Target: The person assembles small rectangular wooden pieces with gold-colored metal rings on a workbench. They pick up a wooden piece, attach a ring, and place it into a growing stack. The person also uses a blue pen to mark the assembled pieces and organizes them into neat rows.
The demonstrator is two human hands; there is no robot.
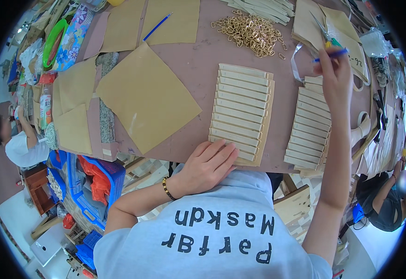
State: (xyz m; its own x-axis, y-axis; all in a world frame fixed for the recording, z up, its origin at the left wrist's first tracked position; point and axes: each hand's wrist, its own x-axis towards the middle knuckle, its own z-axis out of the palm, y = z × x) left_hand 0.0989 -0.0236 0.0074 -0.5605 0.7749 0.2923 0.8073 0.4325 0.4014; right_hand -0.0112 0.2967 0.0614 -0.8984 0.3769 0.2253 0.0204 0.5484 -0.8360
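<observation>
My left hand lies with fingers stretched flat over the lower end of a tan sheet, which carries a column of cream strips with gold-coloured fittings along their right ends. Above the second set of strips, on the right, my right hand is raised, its fingers closed around a blue pen. Just beyond that hand, scissors rest on a stack of tan sheets. Part of the second set is covered by my right forearm.
Gold-coloured oval rings form a loose pile at the back. A large tan sheet lies left of the strips, and another blue pen farther back. Blue baskets stand below the left table edge. Other people sit at far left and right.
</observation>
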